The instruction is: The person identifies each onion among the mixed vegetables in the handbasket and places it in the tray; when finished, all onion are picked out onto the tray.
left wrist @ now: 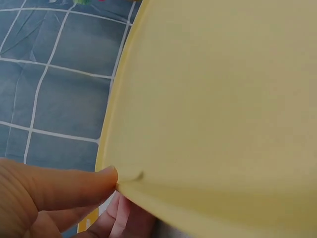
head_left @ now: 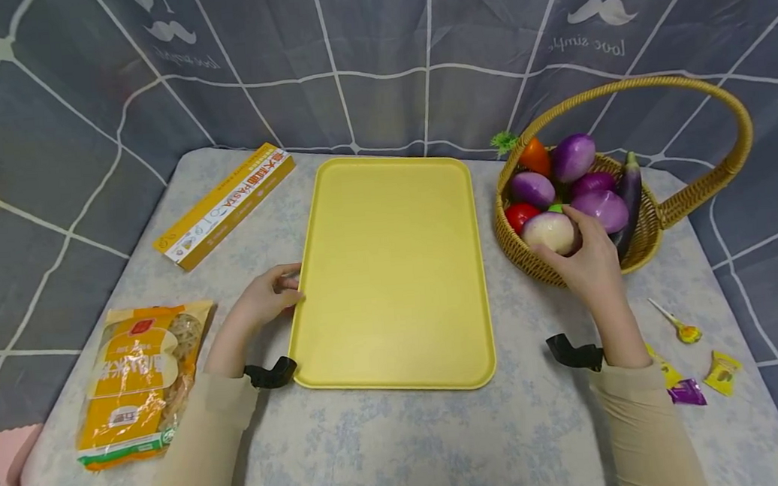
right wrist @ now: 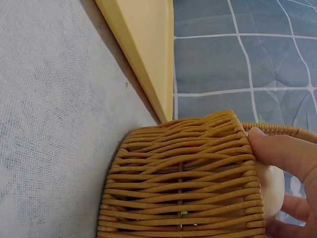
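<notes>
A yellow tray (head_left: 391,273) lies in the middle of the table. My left hand (head_left: 260,301) pinches its left rim, the thumb (left wrist: 94,184) at the edge and the other fingers underneath. On the right stands a wicker basket (head_left: 515,252) of vegetables. Reaching over its near side, my right hand (head_left: 597,262) holds a round white-and-purple vegetable (head_left: 549,232) between thumb and fingers. In the right wrist view, the pale side of this vegetable (right wrist: 271,191) shows past the woven rim; the weave hides the rest.
Purple onions, a tomato (head_left: 521,216) and a long eggplant (head_left: 629,192) share the basket under its tall handle (head_left: 679,81). A lollipop (head_left: 688,333) and wrapped candies (head_left: 722,372) lie at right. A pasta box (head_left: 227,205) and a noodle bag (head_left: 134,381) lie at left.
</notes>
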{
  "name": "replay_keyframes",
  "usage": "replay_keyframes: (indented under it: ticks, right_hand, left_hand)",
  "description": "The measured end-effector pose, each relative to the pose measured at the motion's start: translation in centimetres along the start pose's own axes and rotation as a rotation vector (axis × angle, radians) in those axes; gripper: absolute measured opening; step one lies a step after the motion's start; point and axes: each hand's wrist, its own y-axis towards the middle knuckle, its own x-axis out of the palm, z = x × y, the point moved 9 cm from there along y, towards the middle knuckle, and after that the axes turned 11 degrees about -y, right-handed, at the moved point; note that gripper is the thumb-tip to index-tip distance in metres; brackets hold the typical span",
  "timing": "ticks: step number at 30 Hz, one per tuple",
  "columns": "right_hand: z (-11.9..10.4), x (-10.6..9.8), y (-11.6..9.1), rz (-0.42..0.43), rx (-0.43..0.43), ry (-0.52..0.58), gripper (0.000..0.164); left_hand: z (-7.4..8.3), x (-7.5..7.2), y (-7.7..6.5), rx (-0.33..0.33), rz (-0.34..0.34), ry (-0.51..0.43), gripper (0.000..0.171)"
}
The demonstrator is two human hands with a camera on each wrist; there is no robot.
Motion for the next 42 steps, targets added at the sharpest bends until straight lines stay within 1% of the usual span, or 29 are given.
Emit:
replay_keyframes:
  ticks: [6, 9, 13, 17, 21, 25, 28, 29, 31, 34, 37, 39, 42]
  right_hand:
    - [0.0, -0.2, 0.1, 0.031, 0.005, 0.013, 0.08]
    - [-0.1, -0.2, 0.2, 0.048, 0.006, 0.025, 0.079]
    - [-0.1, -0.5, 0.2, 0.091, 0.018, 0.064, 0.078]
    - [0.3, -0.9, 0.0, 0.126, 0.057, 0.106, 0.079]
    - [0.7, -1.2, -0.2, 0.165, 0.095, 0.141, 0.075]
    - [0.2, -1.5, -0.2, 0.186, 0.119, 0.21, 0.072]
    - [-1.4, -1.4, 0.1, 0.179, 0.081, 0.276, 0.071]
    - [-2.3, -1.4, 0.3, 0.178, 0.053, 0.303, 0.07]
    - [-4.2, -1.1, 0.9, 0.165, -0.002, 0.339, 0.067]
    - [-7.6, 0.1, 2.4, 0.107, -0.073, 0.376, 0.064]
    - [-11.0, 2.6, 4.2, -0.004, -0.104, 0.413, 0.063]
    - [-13.2, 4.8, 5.4, -0.083, -0.119, 0.436, 0.063]
    - [-16.0, 8.5, 6.9, -0.177, -0.142, 0.427, 0.062]
  left_hand:
    - [0.0, -0.1, -0.5, 0.02, 0.018, -0.004, 0.063]
    - [-0.1, -0.1, -0.6, 0.013, 0.014, -0.035, 0.063]
    - [-0.1, -0.1, -0.8, -0.004, 0.002, -0.063, 0.064]
    - [0.3, -0.2, -0.7, -0.011, -0.004, -0.043, 0.063]
    - [0.6, 0.0, -0.7, -0.014, -0.018, -0.036, 0.063]
    - [0.4, 0.1, -0.6, -0.001, -0.006, -0.006, 0.063]
    - [0.3, 0.2, -0.8, 0.013, 0.021, 0.033, 0.062]
    - [0.4, 0.2, -0.8, 0.019, 0.028, 0.045, 0.062]
    - [0.4, 0.2, -0.8, 0.023, 0.033, 0.059, 0.062]
    - [0.5, 0.1, -0.9, 0.039, 0.038, 0.078, 0.061]
    - [0.6, 0.2, -1.0, 0.065, 0.043, 0.095, 0.06]
    - [0.6, 0.2, -1.1, 0.082, 0.048, 0.096, 0.059]
    - [0.4, 0.2, -1.4, 0.102, 0.061, 0.083, 0.058]
